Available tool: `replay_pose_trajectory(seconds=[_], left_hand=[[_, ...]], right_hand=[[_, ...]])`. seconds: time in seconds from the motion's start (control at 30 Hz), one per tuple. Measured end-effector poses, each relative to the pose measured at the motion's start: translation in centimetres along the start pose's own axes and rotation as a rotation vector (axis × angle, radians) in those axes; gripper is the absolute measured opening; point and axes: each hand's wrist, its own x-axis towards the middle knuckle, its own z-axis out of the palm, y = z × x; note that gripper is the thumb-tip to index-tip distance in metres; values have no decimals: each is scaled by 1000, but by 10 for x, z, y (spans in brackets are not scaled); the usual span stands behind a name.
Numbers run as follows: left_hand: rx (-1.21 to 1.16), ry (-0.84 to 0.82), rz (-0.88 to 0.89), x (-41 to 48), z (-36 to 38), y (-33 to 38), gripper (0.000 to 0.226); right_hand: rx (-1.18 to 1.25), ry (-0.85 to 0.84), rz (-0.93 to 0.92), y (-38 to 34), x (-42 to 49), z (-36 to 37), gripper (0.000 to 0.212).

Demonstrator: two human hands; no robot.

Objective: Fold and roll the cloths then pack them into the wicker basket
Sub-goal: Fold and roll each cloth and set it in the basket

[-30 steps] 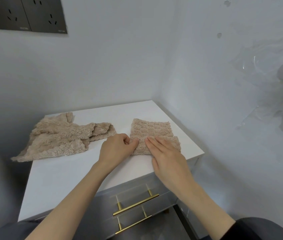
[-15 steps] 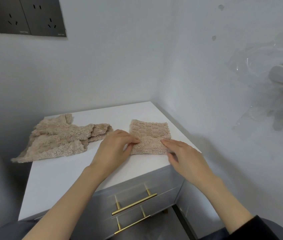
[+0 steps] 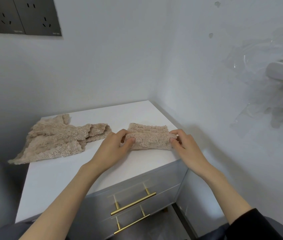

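The white tabletop (image 3: 59,179) meets the walls (image 3: 102,66) at rear and right. The unfolded cloths (image 3: 59,137) lie rear left, overhanging the left edge. The folded cloth (image 3: 149,137) lies near the right edge, its raised near fold pinched at either end by the left hand (image 3: 113,148) and right hand (image 3: 185,144).

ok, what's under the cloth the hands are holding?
The folded cloth lies on the white cabinet top, toward its right side. The left hand and right hand pinch the ends of its rolled near edge. The surface directly beneath it is covered.
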Motion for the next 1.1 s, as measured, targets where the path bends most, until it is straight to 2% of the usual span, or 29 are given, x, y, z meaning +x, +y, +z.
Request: replay_pose_trajectory(seconds=[0.2, 0.3, 0.4, 0.5, 0.57, 0.63, 0.7, 0.87, 1.1], left_hand=[[53, -16, -74, 2, 2, 4, 42], [52, -17, -137, 6, 4, 5, 43], [106, 19, -186, 8, 7, 4, 38], [197, 117, -183, 7, 9, 5, 31], [197, 213, -126, 5, 8, 7, 21], [209, 265, -34, 4, 9, 11, 11], [206, 275, -1, 4, 10, 13, 4], [170, 274, -47, 3, 11, 15, 6], [282, 254, 19, 1, 10, 12, 21]], right_hand=[[59, 74, 143, -3, 3, -3, 8], [60, 125, 196, -4, 5, 1, 11], [-77, 182, 213, -6, 6, 4, 15], [-319, 359, 65, -13, 4, 9, 12], [-401, 409, -178, -20, 1, 14, 29], [-434, 336, -393, -27, -4, 20, 48], [-493, 274, -467, -32, -9, 32, 59], [-622, 153, -420, -33, -18, 54, 54], [-664, 79, -278, -17, -19, 35, 56]])
